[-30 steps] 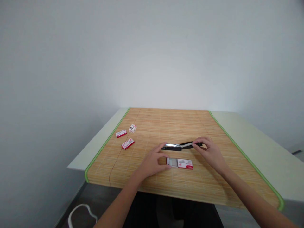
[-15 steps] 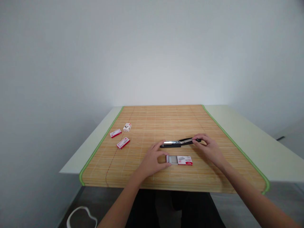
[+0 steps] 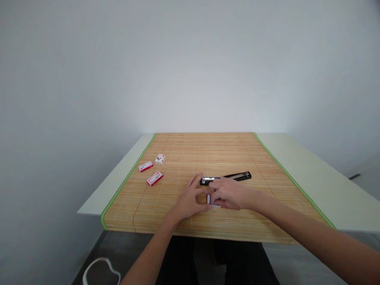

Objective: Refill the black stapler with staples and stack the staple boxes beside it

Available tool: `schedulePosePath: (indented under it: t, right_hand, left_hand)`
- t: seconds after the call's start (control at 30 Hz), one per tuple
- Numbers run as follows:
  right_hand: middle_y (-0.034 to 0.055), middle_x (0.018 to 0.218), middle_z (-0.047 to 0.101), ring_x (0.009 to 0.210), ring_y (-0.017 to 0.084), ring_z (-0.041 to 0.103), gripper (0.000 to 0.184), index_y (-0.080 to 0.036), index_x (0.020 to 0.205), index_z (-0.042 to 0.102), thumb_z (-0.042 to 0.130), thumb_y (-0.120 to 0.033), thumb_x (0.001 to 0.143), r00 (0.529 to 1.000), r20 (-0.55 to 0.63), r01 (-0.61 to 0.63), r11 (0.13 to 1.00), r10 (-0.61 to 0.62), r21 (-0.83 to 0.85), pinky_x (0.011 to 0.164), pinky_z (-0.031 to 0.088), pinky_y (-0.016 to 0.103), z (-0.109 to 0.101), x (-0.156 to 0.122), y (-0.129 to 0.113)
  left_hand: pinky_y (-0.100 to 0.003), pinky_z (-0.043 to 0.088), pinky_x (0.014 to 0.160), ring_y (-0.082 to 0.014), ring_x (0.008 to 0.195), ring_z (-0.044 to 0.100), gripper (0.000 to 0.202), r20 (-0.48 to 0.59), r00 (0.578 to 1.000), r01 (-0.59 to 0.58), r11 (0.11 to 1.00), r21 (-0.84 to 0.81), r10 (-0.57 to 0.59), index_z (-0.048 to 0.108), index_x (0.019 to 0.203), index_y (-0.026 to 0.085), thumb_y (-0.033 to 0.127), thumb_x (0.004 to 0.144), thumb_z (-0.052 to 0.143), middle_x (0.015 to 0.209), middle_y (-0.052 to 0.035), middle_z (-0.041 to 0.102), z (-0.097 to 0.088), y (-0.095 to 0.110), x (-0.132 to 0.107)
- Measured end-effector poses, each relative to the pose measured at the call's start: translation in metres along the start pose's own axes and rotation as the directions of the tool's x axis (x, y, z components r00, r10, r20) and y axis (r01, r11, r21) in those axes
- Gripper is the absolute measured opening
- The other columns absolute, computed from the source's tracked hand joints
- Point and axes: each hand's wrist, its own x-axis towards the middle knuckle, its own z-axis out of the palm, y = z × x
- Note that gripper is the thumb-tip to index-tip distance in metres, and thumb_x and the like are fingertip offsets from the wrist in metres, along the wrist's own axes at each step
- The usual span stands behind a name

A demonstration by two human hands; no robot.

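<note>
A black stapler (image 3: 234, 177), swung wide so its metal staple track shows, lies flat on the bamboo mat (image 3: 213, 154). Just in front of it sits a red and white staple box (image 3: 211, 201), slid partly out of its sleeve and mostly covered by my hands. My left hand (image 3: 190, 200) pinches the box's left end with thumb and fingers. My right hand (image 3: 228, 194) lies over the box with its fingers curled onto it, no longer touching the stapler.
Two shut red staple boxes (image 3: 145, 166) (image 3: 154, 179) and a small white box (image 3: 160, 159) lie at the mat's left side. The mat covers a pale table (image 3: 311, 166) against a white wall. A white curved object (image 3: 99, 269) sits on the floor at lower left.
My right hand left the stapler's right end and came down to the left onto the staple box. The left hand stayed at the box. The stapler now lies by itself.
</note>
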Motion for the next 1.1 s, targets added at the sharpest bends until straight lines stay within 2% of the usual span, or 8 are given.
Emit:
schedulePosePath:
  t: [0.1, 0.27, 0.8, 1.1]
  right_hand:
    - [0.0032, 0.091, 0.065, 0.092, 0.020, 0.059, 0.016, -0.028, 0.094, 0.079, 0.065, -0.021, 0.094, 0.999, 0.018, 0.031, 0.999, -0.031, -0.005, 0.079, 0.042, 0.031, 0.001, 0.006, 0.008]
    - [0.0031, 0.092, 0.066, 0.091, 0.020, 0.060, 0.015, -0.029, 0.099, 0.079, 0.066, -0.025, 0.094, 0.998, 0.029, 0.047, 0.999, -0.048, 0.023, 0.081, 0.043, 0.031, 0.001, 0.009, 0.014]
    - [0.0026, 0.095, 0.064, 0.092, 0.019, 0.059, 0.014, -0.027, 0.100, 0.076, 0.066, -0.022, 0.092, 0.998, 0.065, -0.001, 0.999, -0.002, 0.045, 0.079, 0.041, 0.029, 0.000, 0.003, 0.013]
    - [0.0047, 0.102, 0.065, 0.100, 0.022, 0.060, 0.016, -0.025, 0.105, 0.075, 0.070, -0.022, 0.090, 0.996, 0.089, -0.031, 0.998, 0.025, 0.063, 0.087, 0.044, 0.031, 0.000, 0.005, 0.011]
  left_hand:
    - [-0.053, 0.024, 0.126, -0.0320, 0.156, 0.019, 0.039, 0.007, 1.000, -0.004, 1.000, -0.004, 0.004, 0.078, 0.111, 0.035, 0.044, 0.074, 0.086, 0.168, 0.0054, 0.027, 0.000, -0.001, 0.000]
    - [-0.050, 0.023, 0.127, -0.0309, 0.155, 0.023, 0.036, -0.008, 1.000, -0.016, 1.000, -0.008, 0.016, 0.078, 0.108, 0.034, 0.044, 0.074, 0.086, 0.168, 0.0056, 0.027, 0.002, -0.004, 0.001]
    - [-0.049, 0.023, 0.127, -0.0307, 0.155, 0.023, 0.037, -0.010, 1.000, -0.024, 1.000, -0.009, 0.024, 0.077, 0.107, 0.032, 0.046, 0.074, 0.086, 0.167, 0.0046, 0.029, 0.003, -0.005, 0.001]
    - [-0.049, 0.024, 0.127, -0.0302, 0.155, 0.023, 0.035, -0.013, 1.000, -0.021, 1.000, 0.014, 0.022, 0.077, 0.106, 0.033, 0.047, 0.075, 0.085, 0.168, 0.0066, 0.026, 0.005, -0.007, 0.000]
